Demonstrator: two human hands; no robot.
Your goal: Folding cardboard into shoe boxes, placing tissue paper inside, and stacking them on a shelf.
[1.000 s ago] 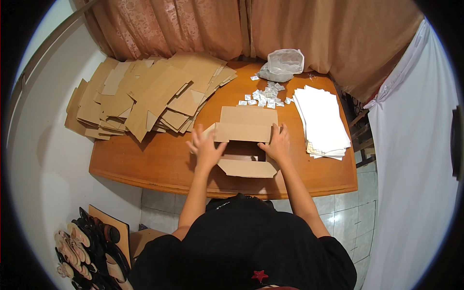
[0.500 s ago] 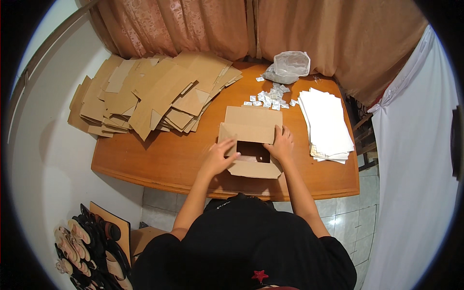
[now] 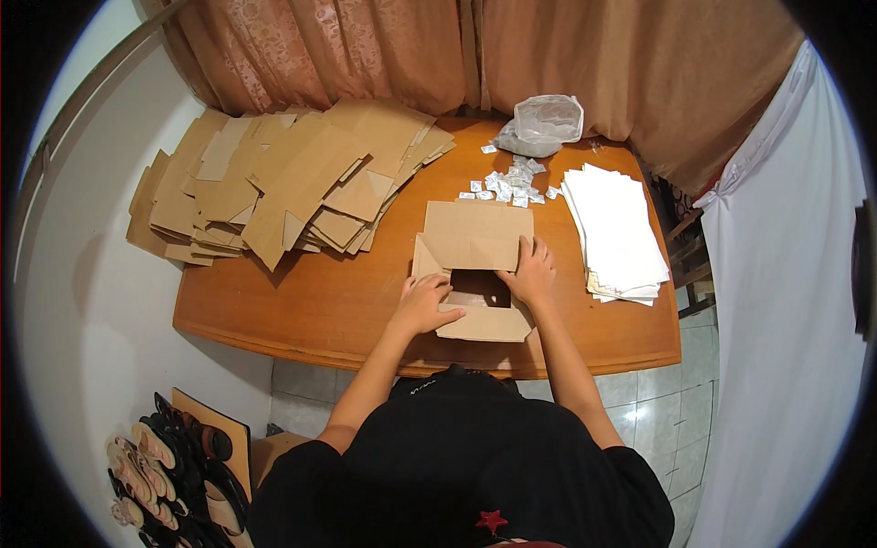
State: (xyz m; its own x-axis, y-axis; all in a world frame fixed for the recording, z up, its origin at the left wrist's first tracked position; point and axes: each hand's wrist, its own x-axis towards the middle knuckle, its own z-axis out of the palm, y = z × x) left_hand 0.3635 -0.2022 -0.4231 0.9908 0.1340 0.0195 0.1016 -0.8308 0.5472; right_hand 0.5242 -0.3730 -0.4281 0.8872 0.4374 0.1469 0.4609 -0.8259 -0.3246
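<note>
Plain brown cardboard box (image 3: 475, 239), orange-brown wooden table (image 3: 311, 306), white paper stack (image 3: 614, 233), floral-patterned pinkish-brown curtains (image 3: 384, 50).
</note>
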